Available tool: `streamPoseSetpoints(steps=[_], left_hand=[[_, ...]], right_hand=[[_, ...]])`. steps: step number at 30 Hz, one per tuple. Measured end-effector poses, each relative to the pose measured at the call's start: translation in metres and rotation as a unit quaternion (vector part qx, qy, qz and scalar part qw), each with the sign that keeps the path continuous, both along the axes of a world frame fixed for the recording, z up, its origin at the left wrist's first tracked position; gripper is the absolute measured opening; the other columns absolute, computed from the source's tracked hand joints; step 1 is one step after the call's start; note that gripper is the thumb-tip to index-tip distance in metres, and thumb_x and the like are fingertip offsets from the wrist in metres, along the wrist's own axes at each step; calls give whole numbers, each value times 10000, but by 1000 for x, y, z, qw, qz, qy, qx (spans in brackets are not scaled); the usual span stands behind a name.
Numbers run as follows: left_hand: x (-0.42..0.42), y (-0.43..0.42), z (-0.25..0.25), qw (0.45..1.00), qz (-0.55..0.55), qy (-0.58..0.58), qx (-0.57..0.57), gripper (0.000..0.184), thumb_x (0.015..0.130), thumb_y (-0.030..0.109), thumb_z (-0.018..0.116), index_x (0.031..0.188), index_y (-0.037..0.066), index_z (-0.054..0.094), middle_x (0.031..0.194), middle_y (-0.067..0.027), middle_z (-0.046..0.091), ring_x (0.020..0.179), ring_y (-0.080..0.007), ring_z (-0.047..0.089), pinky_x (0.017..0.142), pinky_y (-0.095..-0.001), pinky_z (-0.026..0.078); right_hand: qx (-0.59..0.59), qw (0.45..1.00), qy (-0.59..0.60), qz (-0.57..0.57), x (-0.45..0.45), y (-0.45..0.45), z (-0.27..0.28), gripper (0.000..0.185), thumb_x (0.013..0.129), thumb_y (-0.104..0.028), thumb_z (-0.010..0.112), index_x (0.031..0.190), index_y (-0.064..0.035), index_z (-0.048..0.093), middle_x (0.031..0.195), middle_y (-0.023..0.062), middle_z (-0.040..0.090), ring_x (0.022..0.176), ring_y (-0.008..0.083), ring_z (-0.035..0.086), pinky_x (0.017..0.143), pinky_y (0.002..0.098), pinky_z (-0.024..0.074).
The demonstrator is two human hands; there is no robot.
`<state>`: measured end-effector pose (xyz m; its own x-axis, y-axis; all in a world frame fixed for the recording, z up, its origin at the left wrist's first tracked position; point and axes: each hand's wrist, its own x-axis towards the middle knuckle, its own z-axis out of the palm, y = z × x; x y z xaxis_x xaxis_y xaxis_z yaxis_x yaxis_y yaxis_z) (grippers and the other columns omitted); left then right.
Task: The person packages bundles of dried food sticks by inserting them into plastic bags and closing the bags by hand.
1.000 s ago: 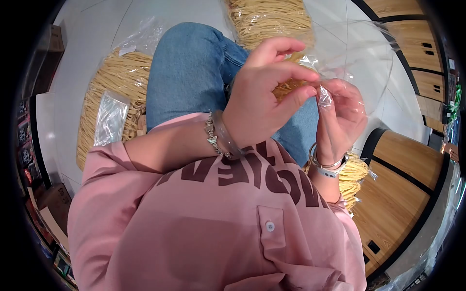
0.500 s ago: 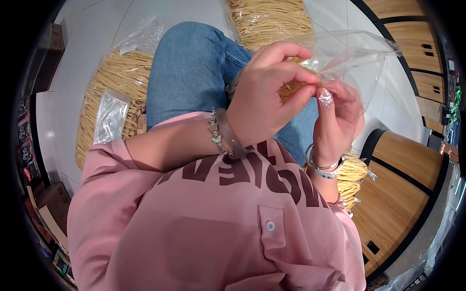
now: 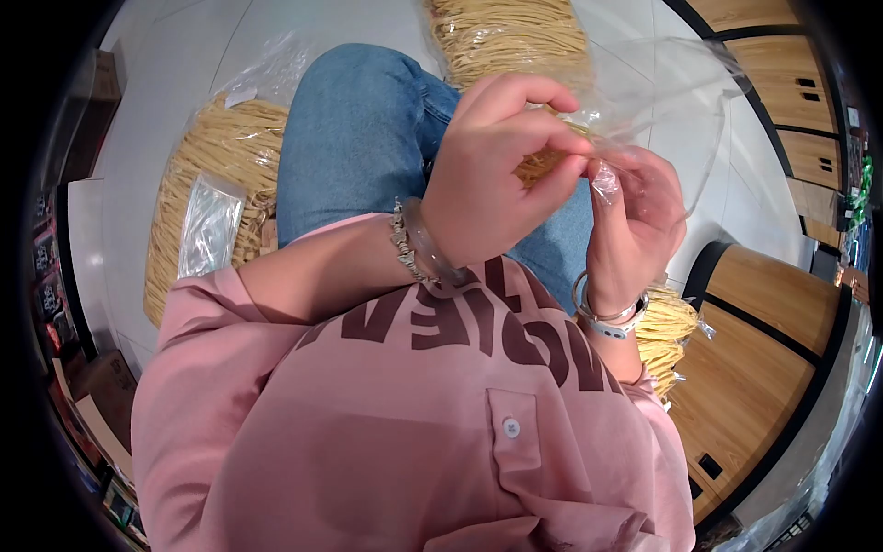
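My left hand (image 3: 506, 170) has thumb and index finger pinched together on the gathered edge of a clear plastic bag (image 3: 667, 106). Close against it, my right hand (image 3: 636, 216) also grips the bag, its thumb up and a crinkled bit of film over the thumb tip. The bag's loose film spreads out beyond my fingers to the upper right. Beneath my left hand some yellow strands show, partly hidden by the fingers. Both hands are above my lap, in front of my jeans (image 3: 354, 138).
A clear pack of long yellow dried strands (image 3: 225, 147) lies on the floor at left, with a flat clear packet (image 3: 212, 225) on top. Another strand pack (image 3: 510, 41) lies ahead. More yellow bundles (image 3: 667, 327) sit at right beside wooden cabinets (image 3: 763, 368). Cardboard boxes (image 3: 106, 386) stand at far left.
Both hands have shifted slightly left, still pinching the bag. The bag's loose film has moved a little left and changed its folds.
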<state>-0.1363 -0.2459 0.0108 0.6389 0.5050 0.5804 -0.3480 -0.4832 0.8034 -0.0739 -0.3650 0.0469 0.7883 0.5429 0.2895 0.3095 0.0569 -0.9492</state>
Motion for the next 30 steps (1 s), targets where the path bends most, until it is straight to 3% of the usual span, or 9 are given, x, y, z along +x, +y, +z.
streamPoseSetpoints(steps=[4, 7, 9, 10, 12, 15, 16, 25, 30], left_hand=[[3, 14, 8, 996, 25, -44, 72, 248, 652, 149, 694, 875, 81, 613, 973, -101, 555, 887, -259, 537, 790, -327, 407], [15, 27, 9, 992, 25, -102, -65, 301, 661, 187, 692, 926, 79, 600, 1001, -129, 541, 915, -275, 527, 794, -340, 414], [27, 40, 27, 986, -85, -31, -142, 368, 762, 216, 602, 1062, 48, 471, 1034, -105, 524, 943, -209, 513, 807, -313, 411], [32, 55, 40, 960, -215, 35, -174, 485, 836, 264, 543, 1208, 25, 343, 1119, -96, 486, 1007, -169, 476, 860, -299, 383], [46, 76, 42, 839, -436, 114, -305, 523, 886, 192, 539, 1316, 19, 296, 1183, -81, 454, 1035, -107, 446, 872, -241, 384], [67, 92, 21, 820, -541, 61, -177, 632, 842, 449, 535, 1239, -29, 420, 1156, -145, 535, 1123, -218, 480, 990, -338, 319], [72, 98, 17, 804, -568, 85, -153, 669, 874, 526, 412, 1259, -21, 415, 1164, -165, 542, 1116, -226, 502, 989, -349, 339], [78, 93, -4, 690, -637, 51, -341, 432, 952, 326, 322, 1124, -24, 507, 1083, -172, 584, 1060, -294, 548, 955, -421, 389], [75, 91, -3, 768, -554, 88, -310, 318, 933, 278, 412, 1015, -2, 541, 950, -124, 618, 928, -230, 602, 872, -356, 451]], right_hand=[[42, 998, 39, 1, 0, 2, -3, 112, 840, -20, 562, 926, 50, 542, 807, 62, 593, 739, 120, 569, 692, 225, 458], [60, 996, 62, 12, 2, 0, -4, 105, 826, 2, 564, 918, 51, 556, 818, 72, 593, 746, 136, 570, 703, 242, 461], [56, 998, 38, 17, 4, -2, -7, 104, 815, 15, 565, 912, 54, 564, 842, 89, 592, 768, 142, 569, 707, 248, 463], [53, 998, 14, 14, 5, -2, -9, 104, 811, 22, 564, 909, 56, 567, 859, 100, 592, 785, 145, 569, 708, 249, 464], [52, 999, -3, 16, 5, -1, -9, 99, 805, 32, 561, 899, 59, 571, 892, 115, 588, 812, 149, 567, 715, 253, 465], [59, 998, 7, 38, 2, -1, -5, 91, 802, 41, 556, 889, 62, 576, 929, 123, 579, 835, 157, 561, 728, 258, 461], [63, 997, 5, 54, 3, -2, -6, 93, 804, 42, 556, 892, 61, 576, 935, 121, 578, 838, 160, 561, 733, 259, 460], [88, 992, 65, 67, 3, -6, -6, 97, 814, 29, 566, 909, 47, 572, 946, 123, 579, 849, 170, 563, 751, 260, 447], [96, 991, 73, 60, -1, -3, -4, 67, 810, 40, 567, 878, 39, 568, 922, 120, 587, 840, 169, 566, 746, 261, 449]])
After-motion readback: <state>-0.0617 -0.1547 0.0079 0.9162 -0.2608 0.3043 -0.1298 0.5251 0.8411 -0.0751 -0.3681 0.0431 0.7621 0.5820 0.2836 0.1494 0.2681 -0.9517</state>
